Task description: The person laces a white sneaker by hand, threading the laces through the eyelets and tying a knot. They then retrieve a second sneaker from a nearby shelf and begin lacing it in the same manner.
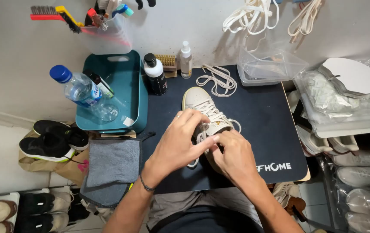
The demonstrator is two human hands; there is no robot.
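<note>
Both hands work at the laces of a cream sneaker (199, 100) that lies on the dark mat (267, 125) covering the surface, toe pointing away from the person. The left hand (177, 144) rests over the tongue area, its fingers (193, 117) loosely curled and pinching a strand of the white lace (213, 113) near the eyelets; the right hand (234, 156) sits just beside it over the heel end, thumb and forefinger closed on the lace where the two hands meet (exactly which strand is hidden under the knuckles). Doing this well seems to call for keeping the lace flat and untwisted, drawing each crossing evenly, and steadying the shoe with the heel of a palm so it does not skid on the mat. A loose spare lace (217, 80) lies beyond the toe. To the left stand a black bottle with a white label (155, 75), a small clear spray bottle (186, 60), a wooden brush (166, 61), and a teal tub (126, 92) holding a blue-capped water bottle (79, 88). A grey cloth (112, 166) hangs off the near left edge, and a clear plastic tray (267, 67) sits at the far right.
</note>
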